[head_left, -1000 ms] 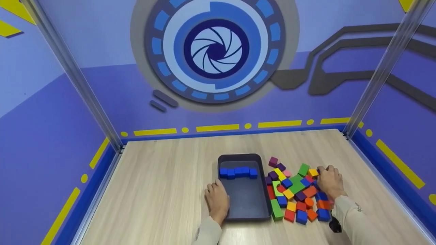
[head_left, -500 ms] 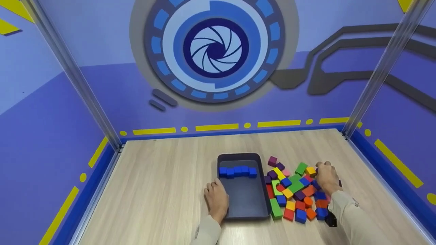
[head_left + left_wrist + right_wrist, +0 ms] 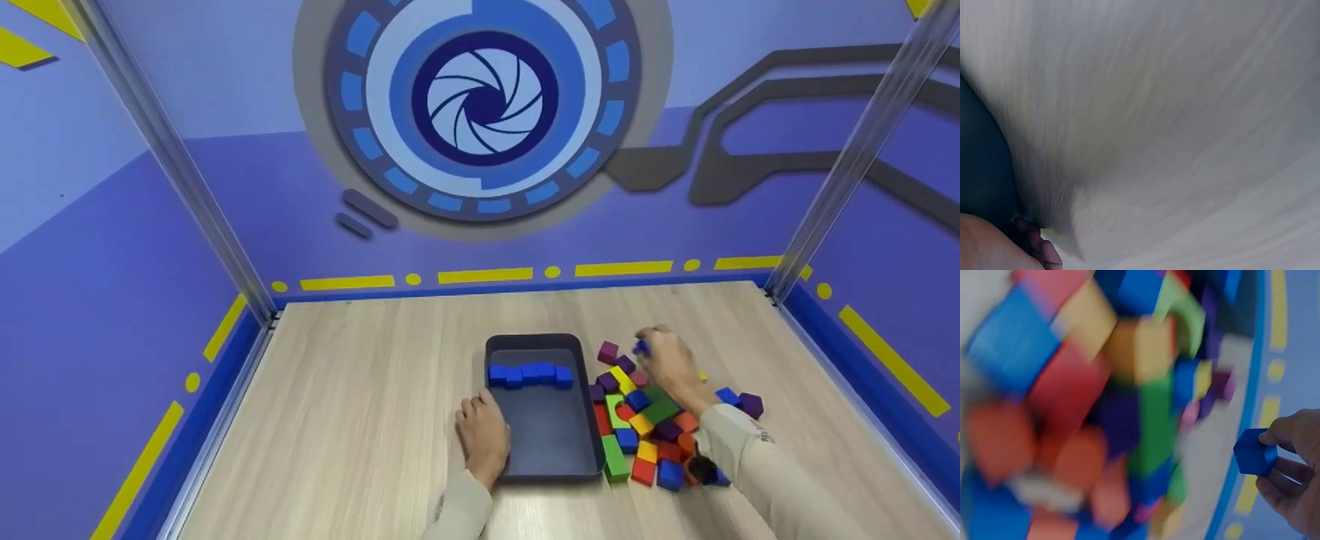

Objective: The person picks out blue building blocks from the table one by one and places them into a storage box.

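My right hand point(image 3: 670, 366) is raised over the far side of the loose blocks. Thumb and fingers pinch a blue cube point(image 3: 1255, 453), plain to see in the right wrist view. At the left side of a dark grey tray point(image 3: 555, 439), my left hand point(image 3: 484, 435) rests against the wall, and part of it covers the rim. Its thumb is hidden; in the left wrist view its fingers point(image 3: 1050, 256) look loosely bent. A row of several blue cubes point(image 3: 544, 372) crosses the far part of the tray.
Right of the tray lie many coloured blocks, among them a long green block point(image 3: 615, 459) and a maroon cube point(image 3: 608, 352). A purple block point(image 3: 750, 405) lies at the pile's right edge. The right forearm covers some blocks. A decorated wall point(image 3: 480, 247) borders the table.
My right hand has lifted the blue cube from the pile's right edge and moved leftward, uncovering blue and purple blocks there. The left hand and the tray's row stay as they were.
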`<state>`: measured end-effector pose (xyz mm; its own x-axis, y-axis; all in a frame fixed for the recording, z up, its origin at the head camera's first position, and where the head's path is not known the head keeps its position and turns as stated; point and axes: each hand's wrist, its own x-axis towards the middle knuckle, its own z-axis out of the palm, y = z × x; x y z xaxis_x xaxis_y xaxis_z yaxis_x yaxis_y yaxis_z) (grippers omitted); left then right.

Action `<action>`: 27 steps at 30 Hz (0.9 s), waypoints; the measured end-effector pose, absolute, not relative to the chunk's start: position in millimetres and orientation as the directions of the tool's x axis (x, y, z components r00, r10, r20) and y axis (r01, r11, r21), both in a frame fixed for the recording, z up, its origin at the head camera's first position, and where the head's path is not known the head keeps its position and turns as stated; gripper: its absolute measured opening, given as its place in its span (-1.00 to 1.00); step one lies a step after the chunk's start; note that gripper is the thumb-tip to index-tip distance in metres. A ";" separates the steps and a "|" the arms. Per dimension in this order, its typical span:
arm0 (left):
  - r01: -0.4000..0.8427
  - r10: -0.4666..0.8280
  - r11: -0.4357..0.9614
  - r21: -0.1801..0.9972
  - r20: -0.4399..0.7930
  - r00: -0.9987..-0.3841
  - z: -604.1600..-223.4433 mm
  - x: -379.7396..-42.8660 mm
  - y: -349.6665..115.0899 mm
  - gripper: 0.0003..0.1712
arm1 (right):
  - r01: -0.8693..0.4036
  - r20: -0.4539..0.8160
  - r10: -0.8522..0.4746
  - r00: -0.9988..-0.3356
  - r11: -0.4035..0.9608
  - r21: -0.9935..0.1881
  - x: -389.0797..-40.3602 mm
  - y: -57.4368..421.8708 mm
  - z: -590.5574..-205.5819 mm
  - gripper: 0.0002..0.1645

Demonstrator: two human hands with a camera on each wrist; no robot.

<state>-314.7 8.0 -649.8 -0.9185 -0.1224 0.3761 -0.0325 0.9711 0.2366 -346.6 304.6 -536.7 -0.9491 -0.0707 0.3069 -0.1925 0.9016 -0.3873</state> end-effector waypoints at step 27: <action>-0.048 -0.127 0.979 0.198 0.411 -0.903 -646.2 -315.1 12.0 -0.30 | -0.650 0.117 -0.654 -0.748 0.684 -0.330 -361.0 138.0 -568.5 -0.75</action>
<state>-315.1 12.0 -646.2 -0.9025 -0.1272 0.4114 -0.0480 0.9791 0.1975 -361.0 138.0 -568.5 -0.7477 -0.6537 0.1165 -0.6499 0.6844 -0.3304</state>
